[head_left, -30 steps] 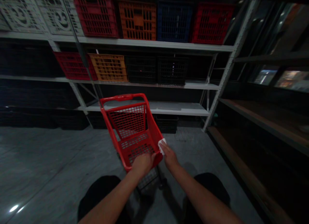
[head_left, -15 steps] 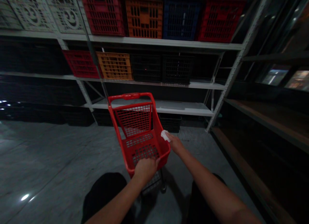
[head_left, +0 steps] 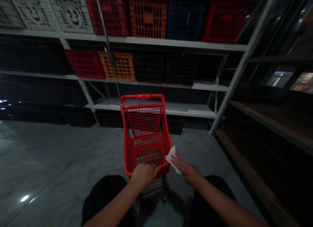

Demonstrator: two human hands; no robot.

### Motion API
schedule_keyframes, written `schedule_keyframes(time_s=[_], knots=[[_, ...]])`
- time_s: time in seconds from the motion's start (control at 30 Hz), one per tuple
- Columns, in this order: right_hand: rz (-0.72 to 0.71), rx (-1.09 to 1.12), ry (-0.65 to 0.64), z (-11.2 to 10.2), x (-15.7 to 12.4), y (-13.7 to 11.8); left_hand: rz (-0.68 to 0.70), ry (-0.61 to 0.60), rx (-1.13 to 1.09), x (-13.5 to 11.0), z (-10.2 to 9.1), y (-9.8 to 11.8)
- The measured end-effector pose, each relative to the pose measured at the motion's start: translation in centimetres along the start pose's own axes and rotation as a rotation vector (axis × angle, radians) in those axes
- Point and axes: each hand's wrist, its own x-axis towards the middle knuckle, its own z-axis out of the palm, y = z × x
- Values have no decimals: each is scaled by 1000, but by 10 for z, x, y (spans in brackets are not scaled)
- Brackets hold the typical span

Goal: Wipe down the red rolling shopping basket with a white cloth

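A small red shopping cart (head_left: 168, 135) stands upright on the floor between my knees, its handle toward the shelves. My left hand (head_left: 144, 175) is closed over the near rim of its basket, the fingers bent inside. At the near right corner, my right hand (head_left: 184, 168) holds a crumpled white cloth or tissue (head_left: 173, 157) against the outer side. The fingers lie along the cloth; their undersides are hidden. Between the rims, the basket floor shows its open grid. A thin pole (head_left: 111, 54) rises from the left of the cart's handle.
White metal shelving (head_left: 146, 41) spans the back, carrying red, orange, blue, white and black crates, including an orange crate (head_left: 148, 18). Dark shelves (head_left: 274, 122) run along the right side. Grey concrete floor (head_left: 49, 162) extends to the left.
The cart has turned, its handle end swinging right. My right hand has moved nearer to me with the cloth, which is now more spread out. My left hand stays on the rim.
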Motion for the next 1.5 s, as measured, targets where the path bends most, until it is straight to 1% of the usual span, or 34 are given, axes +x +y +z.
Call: schedule_keyframes(time_s=[0.07,0.13,0.23,0.3,0.33,0.4,0.47,0.53,0.6,0.67,0.77,0.87,0.93,1.0,1.07,1.13,1.2,1.27,1.3,1.37,1.43,1.5], knots=[[-51,-13,-1,-3,8,10,18,-6,2,-1,-1,-1],[-64,-31,33,-4,29,30,37,-4,18,-2,-2,-2],[-14,-69,106,-2,64,59,66,12,55,-2,-4,-3],[43,-90,140,1,77,66,70,15,70,0,-4,-6],[69,-96,154,2,79,65,72,14,71,1,-4,-7],[104,-95,169,7,70,50,83,13,72,3,-5,-12],[102,-82,165,13,51,26,106,19,79,5,-6,-17],[63,-75,160,21,31,-1,139,28,93,8,-6,-21],[29,-99,165,31,21,-23,176,43,104,12,-6,-24],[28,-149,143,43,24,-38,209,52,108,17,-6,-26],[54,-217,50,59,45,-49,243,36,125,23,-4,-29],[26,-266,-29,64,56,-53,266,22,146,26,-3,-39],[-24,-286,-67,56,51,-50,286,32,150,26,-3,-48],[-56,-296,-80,41,41,-40,308,45,156,23,-4,-57],[-48,-313,-60,25,37,-22,330,47,166,22,-4,-64],[-7,-340,-10,11,42,4,339,47,176,22,-4,-68],[58,-363,53,5,55,28,338,50,182,23,-2,-70],[124,-370,115,7,69,43,333,58,180,24,0,-73],[149,-364,141,11,74,44,335,58,178,24,1,-74],[158,-338,184,24,74,34,341,57,179,24,2,-79],[109,-293,184,37,63,9,350,49,187,22,3,-84],[28,-249,142,47,46,-18,361,39,195,19,4,-88]])
